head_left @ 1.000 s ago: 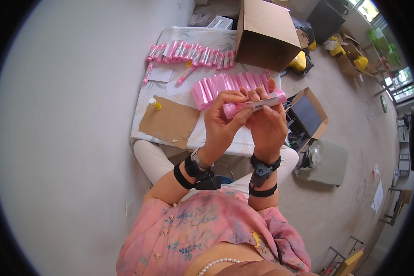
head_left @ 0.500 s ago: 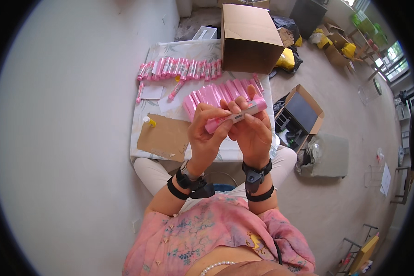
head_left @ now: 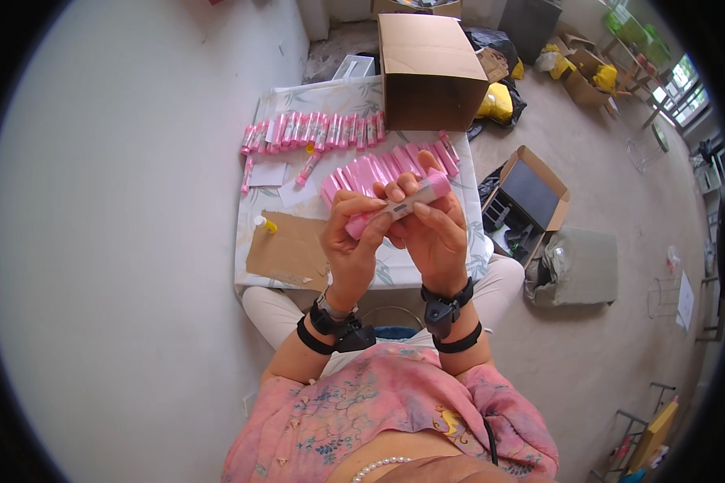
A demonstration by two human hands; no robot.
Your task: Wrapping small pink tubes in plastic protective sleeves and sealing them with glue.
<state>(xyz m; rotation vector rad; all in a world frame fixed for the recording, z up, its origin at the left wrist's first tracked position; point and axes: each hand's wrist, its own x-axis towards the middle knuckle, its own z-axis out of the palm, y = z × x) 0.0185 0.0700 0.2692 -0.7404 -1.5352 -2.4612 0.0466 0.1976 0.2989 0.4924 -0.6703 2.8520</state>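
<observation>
A pink tube with a pale label (head_left: 399,208) is held up over the table's near side, tilted with its right end higher. My left hand (head_left: 353,233) pinches its lower left end between thumb and fingers. Round the right part my right hand (head_left: 435,237) is closed, its thumb pressed on the label. Just beyond lies a row of shiny pink tubes (head_left: 362,173), partly hidden by my hands. Farther back stands a row of labelled pink tubes (head_left: 314,131). One loose labelled tube (head_left: 308,169) lies beside white paper sheets (head_left: 267,175).
A yellow glue stick (head_left: 266,224) rests on a brown cardboard sheet (head_left: 286,253) at left. At the table's far right sits a large open carton (head_left: 435,72). On the floor to the right are an open box (head_left: 530,197) and a grey-green covered stool (head_left: 576,266).
Both hands have shifted slightly left with the tube, which is now tilted a bit more steeply. The view has moved a little too.
</observation>
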